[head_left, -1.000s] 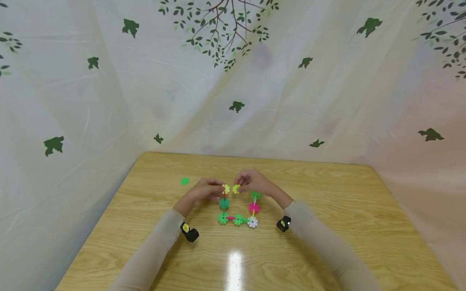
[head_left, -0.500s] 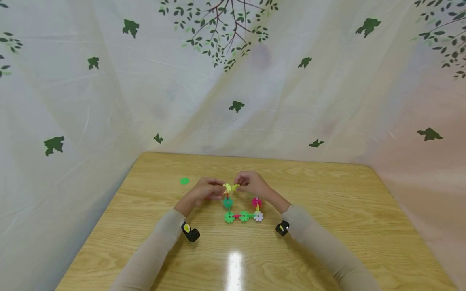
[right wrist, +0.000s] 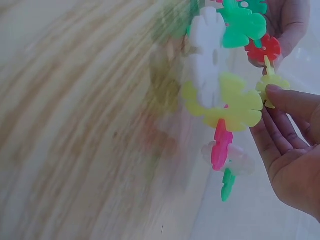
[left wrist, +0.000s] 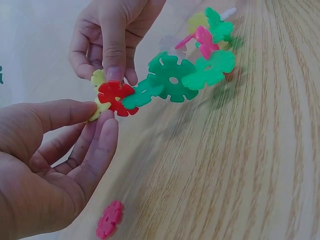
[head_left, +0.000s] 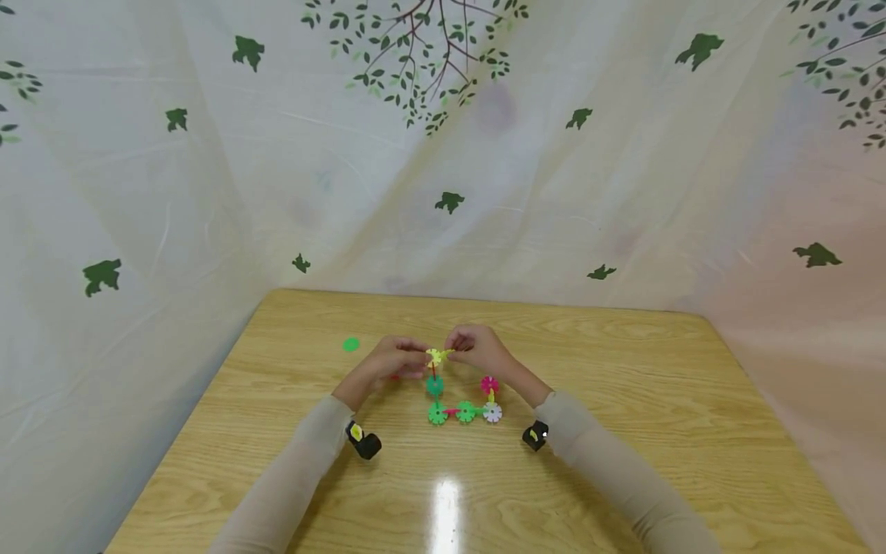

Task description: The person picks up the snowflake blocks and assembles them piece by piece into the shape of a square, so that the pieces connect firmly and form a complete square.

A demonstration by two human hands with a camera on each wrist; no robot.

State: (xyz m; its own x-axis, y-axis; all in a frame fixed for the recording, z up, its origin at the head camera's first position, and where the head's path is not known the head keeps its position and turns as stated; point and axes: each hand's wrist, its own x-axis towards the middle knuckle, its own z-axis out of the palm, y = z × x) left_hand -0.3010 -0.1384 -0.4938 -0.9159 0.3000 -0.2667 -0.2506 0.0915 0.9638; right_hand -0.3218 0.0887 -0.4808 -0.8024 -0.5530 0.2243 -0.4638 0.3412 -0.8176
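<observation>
A chain of notched plastic snowflake discs forms a U between the hands in the head view, with a teal disc (head_left: 434, 385), green discs (head_left: 466, 412), a white disc (head_left: 492, 413) and a pink disc (head_left: 489, 384). My left hand (head_left: 394, 359) pinches a yellow disc (head_left: 434, 357) at the chain's left end, joined to a red disc (left wrist: 118, 97). Between thumb and fingers, my right hand (head_left: 481, 348) holds another yellow disc (right wrist: 272, 84), tilted nearly edge-on against the first. Whether their slots interlock cannot be made out. The chain's far right part is hidden by the right hand in the head view.
A loose green disc (head_left: 351, 345) lies on the wooden table (head_left: 291, 462) left of the hands. Beneath the left hand rests a loose pink disc (left wrist: 110, 220). A printed cloth (head_left: 346, 192) hangs behind the table. Each wrist wears a small black camera (head_left: 363, 441).
The right hand's yellow disc has turned from face-on to nearly edge-on and come against the left hand's yellow disc. The chain has shifted slightly right and away from the viewer.
</observation>
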